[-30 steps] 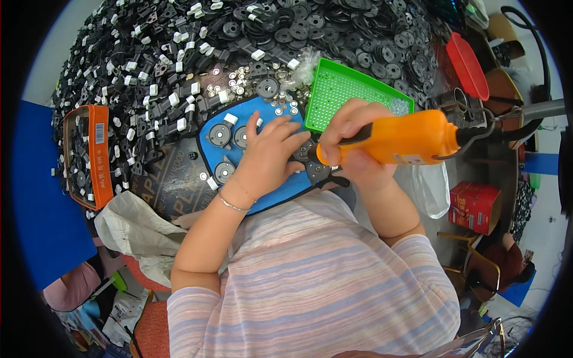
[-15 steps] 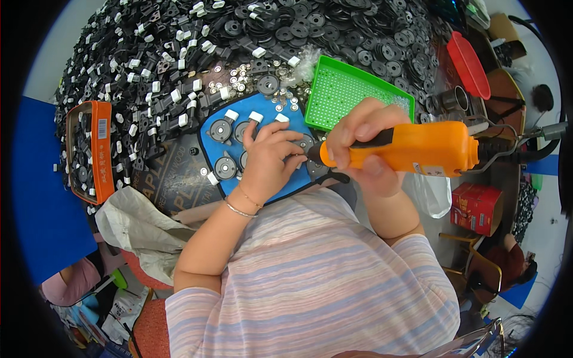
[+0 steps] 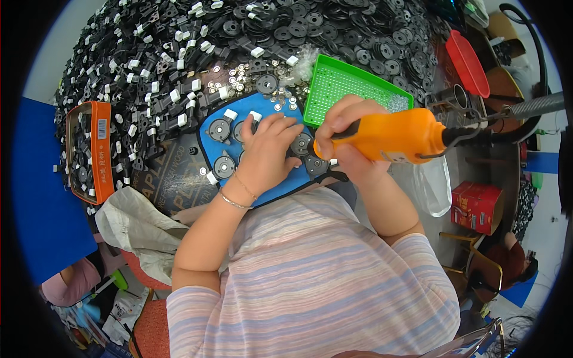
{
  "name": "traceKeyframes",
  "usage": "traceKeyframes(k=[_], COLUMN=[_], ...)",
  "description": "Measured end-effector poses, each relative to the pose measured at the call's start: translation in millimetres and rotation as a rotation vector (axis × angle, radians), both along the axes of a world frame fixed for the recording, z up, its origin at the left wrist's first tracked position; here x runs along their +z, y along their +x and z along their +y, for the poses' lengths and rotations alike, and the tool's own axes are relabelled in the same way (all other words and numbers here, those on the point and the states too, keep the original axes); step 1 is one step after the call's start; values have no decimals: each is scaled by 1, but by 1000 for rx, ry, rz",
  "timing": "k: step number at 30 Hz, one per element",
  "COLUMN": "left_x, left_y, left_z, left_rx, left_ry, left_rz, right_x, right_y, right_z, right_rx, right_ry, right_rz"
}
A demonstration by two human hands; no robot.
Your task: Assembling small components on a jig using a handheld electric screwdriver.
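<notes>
My right hand (image 3: pixel 352 140) grips an orange electric screwdriver (image 3: pixel 406 137), its tip end pointing left and down toward the round black parts at the right side of a blue mat (image 3: pixel 255 102). My left hand (image 3: pixel 267 150) lies over the middle of the mat, fingers spread and thumb apart, hiding some of the parts beneath. A black disc with a white tab (image 3: pixel 219 129) and a second disc (image 3: pixel 224 167) show left of that hand. Another black disc (image 3: pixel 300 144) sits between my two hands. The screwdriver's very tip cannot be made out.
Heaps of black parts with white tabs (image 3: pixel 143 77) and black discs (image 3: pixel 298 27) cover the far side. Small metal pieces (image 3: pixel 239 77) lie beyond the mat. A green tray (image 3: pixel 343 86) holds small screws. An orange box (image 3: pixel 102 152) stands left, a red tray (image 3: pixel 467 64) far right.
My left thumb and fingers have spread apart and drawn back from near the screwdriver's tip. The screwdriver has shifted slightly left and tilted, and the spring and cable behind it have swung.
</notes>
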State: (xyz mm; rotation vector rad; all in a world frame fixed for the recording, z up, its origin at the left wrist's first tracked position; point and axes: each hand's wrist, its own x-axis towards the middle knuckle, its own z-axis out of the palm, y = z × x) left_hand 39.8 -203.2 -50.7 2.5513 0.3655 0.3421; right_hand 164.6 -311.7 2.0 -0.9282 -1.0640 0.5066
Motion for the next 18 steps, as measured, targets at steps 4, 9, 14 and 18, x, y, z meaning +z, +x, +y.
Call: traceKeyframes(k=[4,9,14,18], left_x=[-8,-14,-12,-9], left_y=[5,8,10,10], left_z=[6,7,7,5], left_rx=[-85,-82,-61,-44], left_ry=[18,50,19,44], left_rz=[77,69,64,69], right_x=[-3,-3,-5,-6], right_y=[-2,0,1,3], right_z=[4,10,13,15], right_rx=[-6,50,118,137], right_ry=[-36,-29,-38,-47], right_rz=[14,-157,-174,-122])
